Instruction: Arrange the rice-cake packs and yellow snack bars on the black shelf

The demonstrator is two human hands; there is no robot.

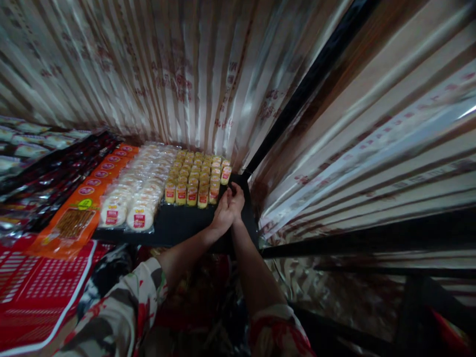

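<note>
Over the right end of a black shelf (174,225), my left hand (223,214) and my right hand (237,199) are brought together, palms close and fingers curled. Anything between them is hidden or too small to name. Just left of the hands stand rows of small yellow wrapped snacks (192,192) with red-and-white labels. A single yellow pack (225,175) sits at the right end of these rows, nearest my fingertips. Farther left lie two columns of round white crackers in clear wrappers (140,218).
Orange snack packets (80,210) and dark shiny packets (48,183) fill the shelf's left part. A red plastic basket (37,292) is below at left. Printed, pleated sheeting (201,64) hangs behind and at right, with a black frame bar (297,99) slanting across it.
</note>
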